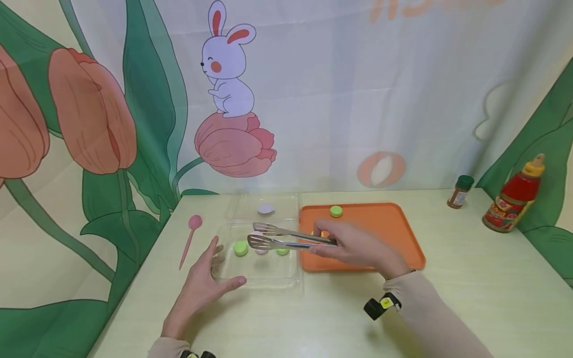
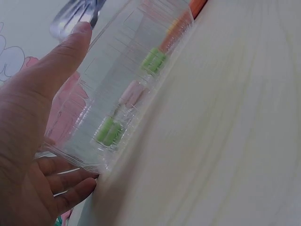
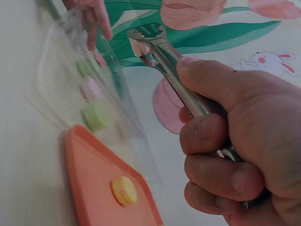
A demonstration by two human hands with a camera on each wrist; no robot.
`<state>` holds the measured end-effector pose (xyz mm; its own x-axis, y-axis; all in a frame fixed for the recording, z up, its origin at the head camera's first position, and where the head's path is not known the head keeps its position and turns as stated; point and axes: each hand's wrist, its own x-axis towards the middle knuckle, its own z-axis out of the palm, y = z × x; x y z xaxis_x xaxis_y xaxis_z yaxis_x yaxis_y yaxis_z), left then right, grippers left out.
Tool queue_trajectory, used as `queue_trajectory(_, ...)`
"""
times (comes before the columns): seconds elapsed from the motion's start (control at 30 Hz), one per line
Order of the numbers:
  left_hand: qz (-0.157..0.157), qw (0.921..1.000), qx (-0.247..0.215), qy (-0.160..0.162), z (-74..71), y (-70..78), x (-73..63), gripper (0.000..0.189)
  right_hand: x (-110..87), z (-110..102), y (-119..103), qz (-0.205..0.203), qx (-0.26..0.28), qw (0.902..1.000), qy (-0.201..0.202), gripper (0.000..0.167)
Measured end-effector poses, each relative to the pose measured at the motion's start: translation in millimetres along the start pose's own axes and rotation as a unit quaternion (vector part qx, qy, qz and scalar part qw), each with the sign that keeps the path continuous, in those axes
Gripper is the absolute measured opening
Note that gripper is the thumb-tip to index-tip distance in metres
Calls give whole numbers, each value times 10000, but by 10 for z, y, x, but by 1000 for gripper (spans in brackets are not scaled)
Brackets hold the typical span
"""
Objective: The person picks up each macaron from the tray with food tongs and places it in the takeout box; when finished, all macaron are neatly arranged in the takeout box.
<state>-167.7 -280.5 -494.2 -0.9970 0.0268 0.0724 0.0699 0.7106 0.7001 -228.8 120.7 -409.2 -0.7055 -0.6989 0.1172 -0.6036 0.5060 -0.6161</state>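
My right hand [image 1: 353,243] grips metal tongs [image 1: 291,238], whose slotted heads reach over the clear plastic box [image 1: 273,281]. Between the heads sits a pale pink piece [image 3: 139,48], partly hidden by the metal. Inside the box lie a green macaron [image 1: 240,248], a pink macaron [image 3: 91,89] and a second green macaron [image 3: 95,117], in a row. My left hand [image 1: 203,278] is spread around the box's near left corner, fingers along its left side and thumb in front. The box's lid stands folded back behind it, with a pale oval sticker [image 1: 266,209].
Right of the box is an orange tray [image 1: 380,238] with a green macaron [image 1: 335,211] and a yellow macaron [image 3: 124,190]. A pink spoon [image 1: 191,236] lies at the left. A spice jar [image 1: 460,192] and a red sauce bottle [image 1: 515,199] stand at the back right, before a printed curtain.
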Motion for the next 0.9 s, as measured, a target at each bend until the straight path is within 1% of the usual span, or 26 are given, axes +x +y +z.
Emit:
queue_trajectory(0.17,50,10000,-14,-12,5,0,-2,139,150,143,-65,-186,-10,9996,-207,26)
queue_trajectory(0.33,123,9999,-40,31,-10,0,-12,137,278,232,-154,-265,-269,9981,-479,24)
queue_trajectory(0.53,170,9998,-40,87,-17,-9,-13,137,434,300,-294,-211,-664,9946,-765,23)
queue_trajectory(0.63,139,9999,-38,58,-21,-3,-18,137,509,319,-364,-197,-836,9925,-866,26)
queue_trajectory(0.7,116,9999,-25,25,-23,0,-19,138,547,326,-403,-187,-914,9914,-921,28)
queue_trajectory(0.9,102,9999,-60,-11,-14,-17,-13,138,599,354,-477,-38,-994,9897,-1029,27)
